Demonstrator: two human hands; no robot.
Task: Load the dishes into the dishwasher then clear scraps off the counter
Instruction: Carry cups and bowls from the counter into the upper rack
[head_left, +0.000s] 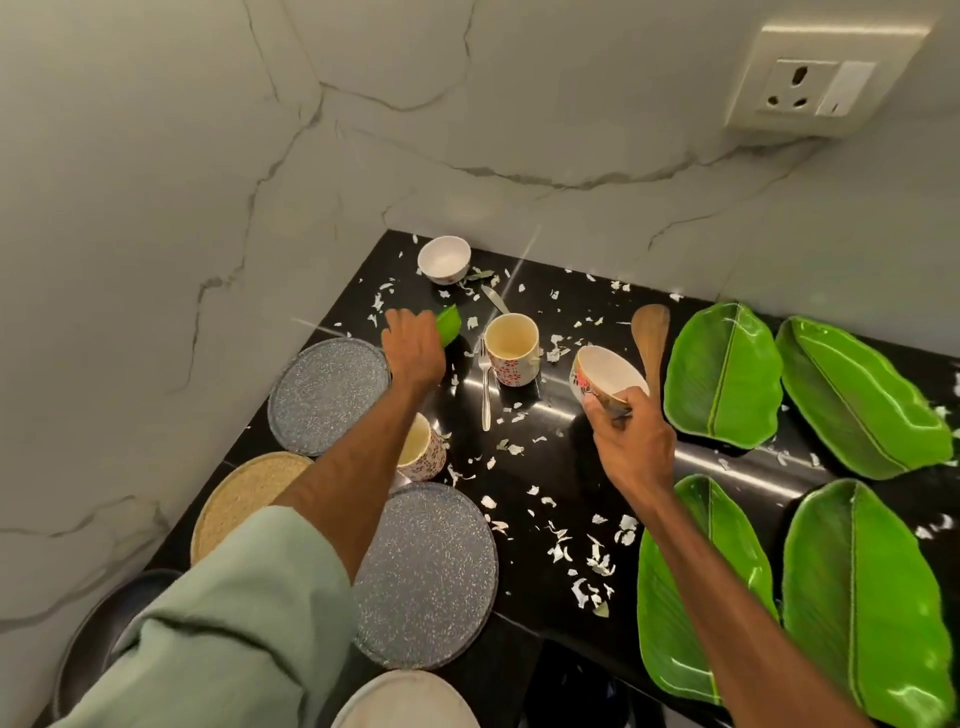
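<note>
My left hand (413, 348) reaches across the black counter (561, 462) and grips a small green leaf-shaped dish (450, 325). My right hand (631, 436) holds a white floral bowl (605, 374) by its rim, tilted and lifted off the counter. A floral mug (511, 349) stands between the two hands, with a fork (485, 384) beside it. A second floral mug (423, 449) is partly hidden under my left forearm. Another white bowl (444, 259) sits at the back corner. White scraps (582, 551) are scattered over the counter.
Two speckled grey plates (328, 395) (431, 577) and a woven mat (239, 499) lie on the left. Several large green leaf plates (722, 374) fill the right side, with a wooden spoon (649, 338) next to them. A knife (494, 299) lies behind the mug. Marble walls close off the corner.
</note>
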